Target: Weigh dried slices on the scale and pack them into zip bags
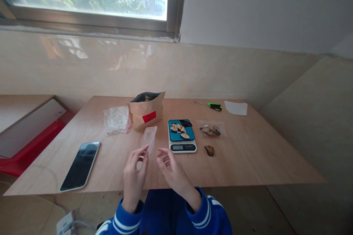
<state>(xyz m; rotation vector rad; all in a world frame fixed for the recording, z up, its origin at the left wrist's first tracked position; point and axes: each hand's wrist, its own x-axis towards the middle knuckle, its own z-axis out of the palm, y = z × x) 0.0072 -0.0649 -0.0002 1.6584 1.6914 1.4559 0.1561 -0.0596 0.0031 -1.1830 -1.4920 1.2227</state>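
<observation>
A small clear zip bag (pixel 150 136) hangs from my left hand (pixel 135 172), its edge pinched between thumb and fingertips. Just right of it, my right hand (pixel 173 172) is held with loosely curled fingers apart, and nothing shows in it. Beyond my right hand stands a digital kitchen scale (pixel 182 148) with a blue top. On the scale lie several pale dried slices (pixel 179 128) and a dark dried piece (pixel 185 122). The figures on its display are too small to read. A single brown dried piece (pixel 209 150) rests on the table to the right.
Behind the zip bag, an open kraft pouch (pixel 146 115) stands upright beside a pile of clear bags (pixel 117 119). A filled zip bag (pixel 211 129) lies right of the scale. Farther back are screwdrivers (pixel 213 106) and white paper (pixel 236 108). A phone (pixel 80 165) lies at left.
</observation>
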